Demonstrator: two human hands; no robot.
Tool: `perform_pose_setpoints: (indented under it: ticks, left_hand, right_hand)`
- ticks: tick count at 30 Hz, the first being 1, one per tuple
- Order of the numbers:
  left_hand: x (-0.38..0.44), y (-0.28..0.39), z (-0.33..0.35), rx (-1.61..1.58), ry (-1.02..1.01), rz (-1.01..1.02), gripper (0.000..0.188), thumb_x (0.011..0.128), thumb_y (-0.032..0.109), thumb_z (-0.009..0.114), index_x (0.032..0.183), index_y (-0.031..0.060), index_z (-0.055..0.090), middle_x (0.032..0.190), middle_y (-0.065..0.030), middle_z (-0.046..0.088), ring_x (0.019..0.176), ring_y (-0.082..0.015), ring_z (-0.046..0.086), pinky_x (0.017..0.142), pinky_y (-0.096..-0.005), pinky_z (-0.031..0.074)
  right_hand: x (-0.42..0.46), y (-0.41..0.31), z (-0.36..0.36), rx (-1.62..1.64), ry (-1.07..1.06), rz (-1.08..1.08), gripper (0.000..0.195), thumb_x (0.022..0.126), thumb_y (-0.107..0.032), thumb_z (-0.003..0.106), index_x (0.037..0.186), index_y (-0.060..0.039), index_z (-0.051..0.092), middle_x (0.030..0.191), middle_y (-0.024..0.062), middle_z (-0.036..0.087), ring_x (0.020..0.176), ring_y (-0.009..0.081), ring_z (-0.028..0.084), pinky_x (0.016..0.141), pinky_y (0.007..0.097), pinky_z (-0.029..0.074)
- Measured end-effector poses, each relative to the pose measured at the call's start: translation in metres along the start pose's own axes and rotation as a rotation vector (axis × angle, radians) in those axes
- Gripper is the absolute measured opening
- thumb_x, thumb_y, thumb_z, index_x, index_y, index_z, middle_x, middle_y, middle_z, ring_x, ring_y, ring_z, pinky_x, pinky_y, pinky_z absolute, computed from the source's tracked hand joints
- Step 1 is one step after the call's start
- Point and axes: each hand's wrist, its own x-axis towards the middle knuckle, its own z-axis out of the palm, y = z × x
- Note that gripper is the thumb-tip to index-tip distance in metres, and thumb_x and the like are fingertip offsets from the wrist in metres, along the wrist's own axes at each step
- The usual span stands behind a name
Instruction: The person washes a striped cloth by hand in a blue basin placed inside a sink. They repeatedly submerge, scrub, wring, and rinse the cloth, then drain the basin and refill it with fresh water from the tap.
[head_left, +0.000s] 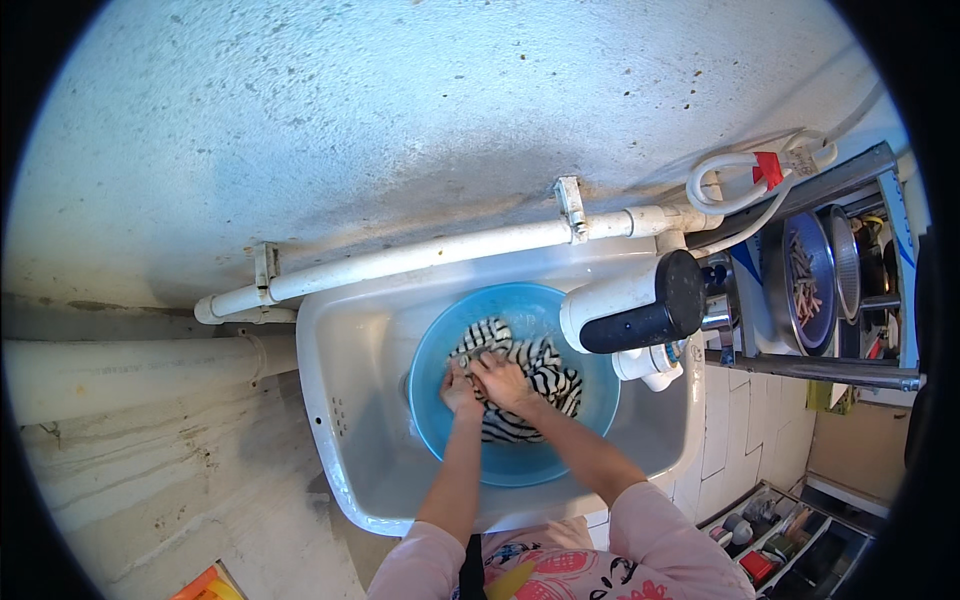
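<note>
A black-and-white striped cloth garment (551, 382) lies bunched and wet in a round blue plastic basin (510, 476). The basin stands inside a white sink (367, 450). My left hand (457, 388) grips a fold of the garment near its left side. Close beside it, my right hand (501, 381) is clenched on the same cloth, and the two hands almost touch. Some fingertips are hidden in the folds. Water shows around the cloth in the basin.
A white and black electric tap heater (634, 307) overhangs the basin's right side. White pipe (450, 251) runs along the wall behind the sink. At right, a metal rack (825, 367) holds bowls, one with small sticklike pieces (802, 285). A compartmented crate (780, 540) sits lower right.
</note>
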Motion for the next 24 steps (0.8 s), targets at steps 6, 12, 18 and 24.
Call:
perform_pose_setpoints:
  ticks: [6,12,18,24]
  left_hand:
    - [-0.011,0.028,-0.005,-0.44,-0.398,-0.319,0.027,0.09,0.028,0.043,0.095,0.0038,0.055,0.086,-0.0044,0.059,0.08,-0.016,0.056,0.076,-0.0289,0.043]
    - [-0.018,0.003,-0.011,-0.082,-0.616,-0.468,0.03,0.092,0.024,0.03,0.102,0.0039,0.051,0.094,-0.0075,0.057,0.086,-0.0147,0.055,0.076,-0.0305,0.044]
    - [0.012,-0.004,-0.023,-0.37,-1.136,-0.468,0.03,0.091,0.025,0.032,0.102,0.0049,0.051,0.089,-0.006,0.058,0.08,-0.0161,0.056,0.066,-0.0314,0.047]
    - [0.009,0.012,0.003,0.018,-0.354,-0.459,0.025,0.089,0.02,0.039,0.1,0.0035,0.053,0.094,-0.0074,0.058,0.083,-0.0163,0.056,0.069,-0.0331,0.048]
  right_hand:
    - [0.013,-0.045,-0.04,0.619,0.522,0.501,0.005,0.072,-0.004,0.055,0.068,-0.0036,0.055,0.068,0.0128,0.053,0.058,0.0301,0.052,0.052,0.0376,0.041]
    - [0.027,-0.064,-0.052,0.562,0.134,0.723,0.025,0.078,-0.022,0.054,0.059,-0.0069,0.06,0.063,0.0145,0.058,0.076,0.0352,0.058,0.066,0.0406,0.045]
    - [0.014,-0.046,-0.037,0.335,0.249,0.337,0.039,0.084,-0.028,0.044,0.06,-0.0015,0.059,0.062,0.0193,0.057,0.062,0.0326,0.058,0.059,0.0403,0.045]
    - [0.014,-0.002,0.002,0.19,0.27,0.537,0.024,0.08,-0.019,0.053,0.065,-0.0025,0.061,0.065,0.0176,0.058,0.063,0.028,0.059,0.052,0.0359,0.047]
